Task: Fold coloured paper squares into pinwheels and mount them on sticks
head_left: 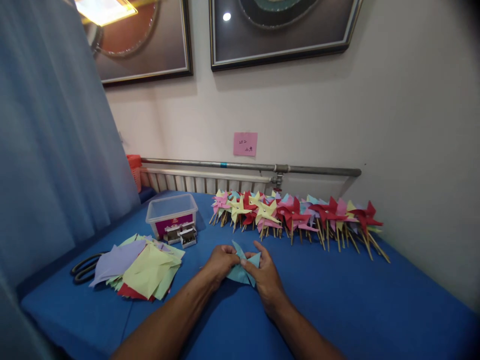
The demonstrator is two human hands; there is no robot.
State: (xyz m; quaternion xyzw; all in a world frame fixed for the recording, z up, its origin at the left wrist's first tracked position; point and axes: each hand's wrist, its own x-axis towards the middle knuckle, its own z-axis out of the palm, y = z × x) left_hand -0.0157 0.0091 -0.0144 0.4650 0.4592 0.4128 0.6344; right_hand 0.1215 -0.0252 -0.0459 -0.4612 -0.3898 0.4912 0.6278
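A light blue paper pinwheel [240,274] is between my two hands, just above the blue cloth, its points partly folded in toward the middle. My left hand [222,261] pinches its left side, fingers closed on the paper. On the other side, my right hand [265,276] grips it with the thumb pressed near the centre and the fingers behind. Whether a pin is at the centre is hidden by my thumb and fingers. To the left lies a loose pile of coloured paper squares [150,270], yellow, purple, green and red.
Black-handled scissors [84,268] lie partly under the paper pile. Behind it stand a clear plastic box [171,207] and small open boxes [188,236] of pins. Finished pinwheels [294,214] on sticks line the back right along the wall. A blue curtain [63,125] hangs at left.
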